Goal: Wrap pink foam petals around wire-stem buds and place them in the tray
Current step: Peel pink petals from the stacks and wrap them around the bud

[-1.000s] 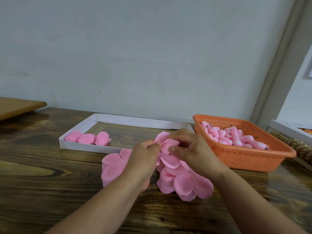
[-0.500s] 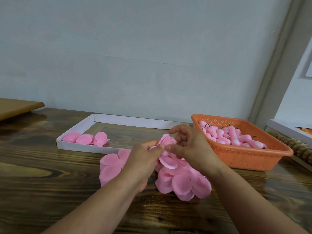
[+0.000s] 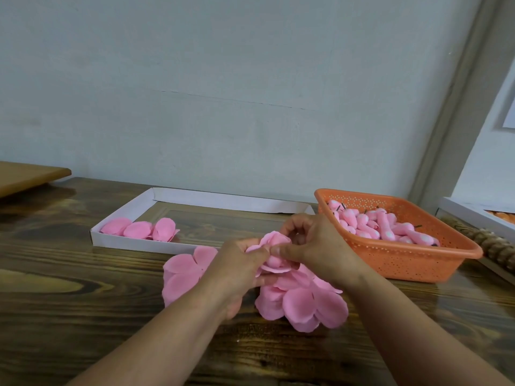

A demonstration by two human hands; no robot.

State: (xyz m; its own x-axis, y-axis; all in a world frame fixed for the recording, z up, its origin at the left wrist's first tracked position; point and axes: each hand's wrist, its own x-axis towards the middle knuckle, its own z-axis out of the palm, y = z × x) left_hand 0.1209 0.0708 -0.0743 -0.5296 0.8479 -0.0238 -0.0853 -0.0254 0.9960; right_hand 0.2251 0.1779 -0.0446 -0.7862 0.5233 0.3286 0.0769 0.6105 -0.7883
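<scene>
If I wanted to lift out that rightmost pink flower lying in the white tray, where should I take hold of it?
Probably pinch the wrapped flower by its upper rounded edge, coming from above. It leans on its neighbours, so that edge stands free, and the white tray has a low wall. Its stem is not visible.

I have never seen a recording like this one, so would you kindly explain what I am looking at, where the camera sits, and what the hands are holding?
There is no machine here: a person works with two bare hands, and the one camera is worn on the head, looking forward and down. The left hand and the right hand together pinch a pink foam flower, folding petals around its middle. Beneath them, a pile of loose petals lies on the wooden table. Behind on the left, a shallow white tray holds three finished flowers. On the right, an orange basket holds many pink buds with dark stems.
</scene>
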